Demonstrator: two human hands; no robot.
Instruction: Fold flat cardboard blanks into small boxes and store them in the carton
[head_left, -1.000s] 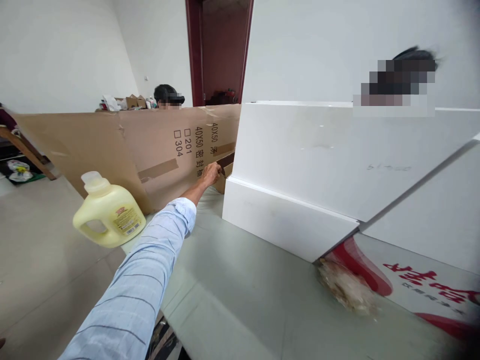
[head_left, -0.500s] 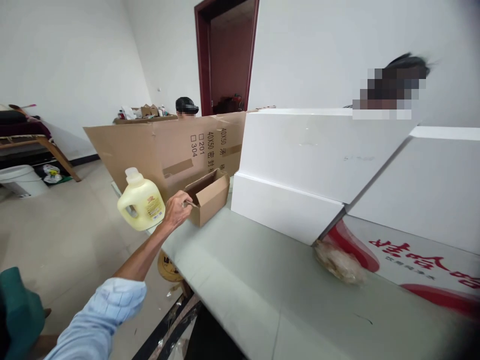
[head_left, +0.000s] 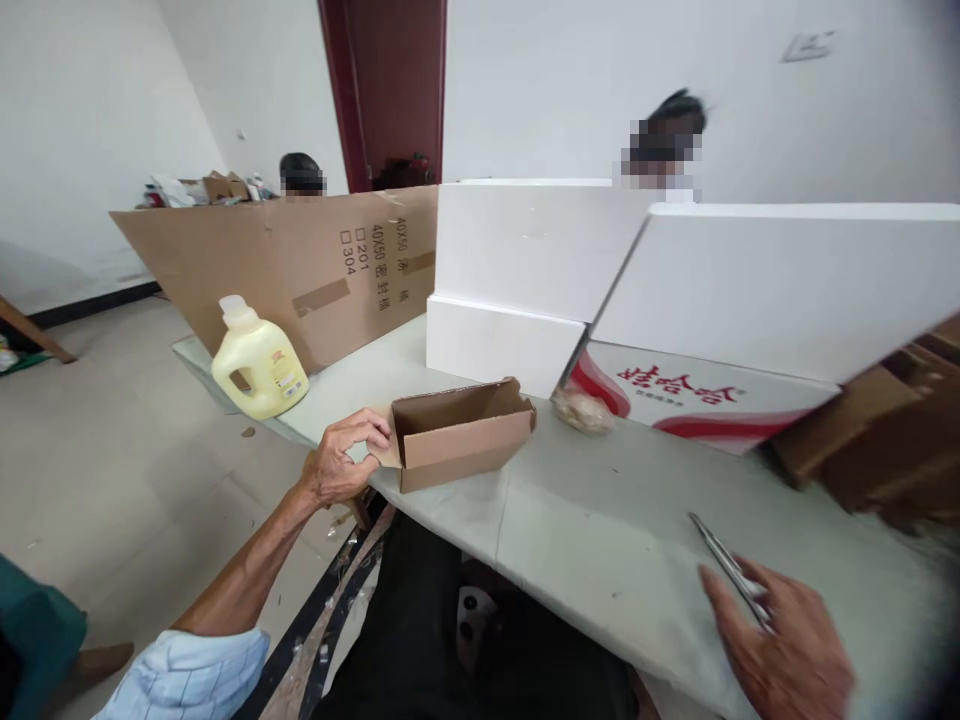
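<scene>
Pinched between the thumb and fingers of my left hand (head_left: 346, 458) is the end flap of a small brown cardboard box (head_left: 457, 445). The box is open at the top and sits near the table's front edge. My right hand (head_left: 784, 635), slightly blurred, is over the table at lower right. A slim silver metal tool (head_left: 724, 560), perhaps a utility knife, lies in its grip and points forward and left. Its rear end is against the fingers, with the thumb somewhat apart. A pale yellow jug (head_left: 262, 365) with a white cap stands left of the box.
A large cardboard sheet (head_left: 300, 280) and white foam boxes (head_left: 525, 250) line the back of the table (head_left: 570, 540). A red-and-white carton (head_left: 675, 395) and a crumpled clear plastic bag (head_left: 583, 410) lie before them. Brown cartons (head_left: 862, 430) are at right. Two people are beyond.
The view has swung right and down. The small box has come away from the cardboard sheet toward me, with my left hand at its flap. My right hand and the silver tool have come into view.
</scene>
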